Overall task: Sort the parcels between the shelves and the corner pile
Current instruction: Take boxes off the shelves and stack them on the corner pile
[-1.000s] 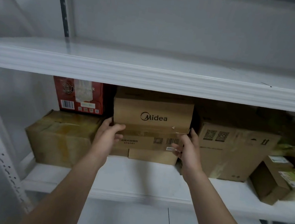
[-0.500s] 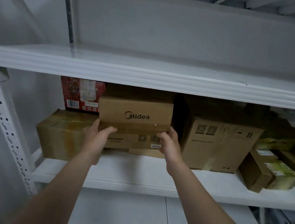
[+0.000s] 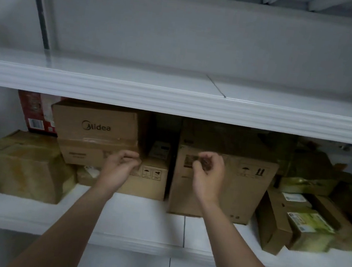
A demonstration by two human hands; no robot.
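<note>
Hovering left hand [image 3: 118, 168]: fingers loosely curled, empty, just beside Midea box [image 3: 95, 124] stacked on shelf [image 3: 138, 221] | right hand [image 3: 208, 176]: fingers loosely curled, empty, before large brown box [image 3: 247, 192] | green-labelled parcels [image 3: 311, 223] far right, same shelf

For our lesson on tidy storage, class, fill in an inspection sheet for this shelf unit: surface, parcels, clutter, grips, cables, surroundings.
Surface: white lower shelf carries the parcels; upper shelf above it.
Job's things: Midea box stacked on a flatter box; red box behind on the left; taped box far left; large box centre-right; green-labelled parcels far right.
Clutter: nothing seen.
Grips: left hand curled by the Midea box's lower corner, contact unclear; right hand loosely curled before the large box, holding nothing.
Cables: nothing seen.
Surroundings: grey wall; metal upright at upper left.
</note>
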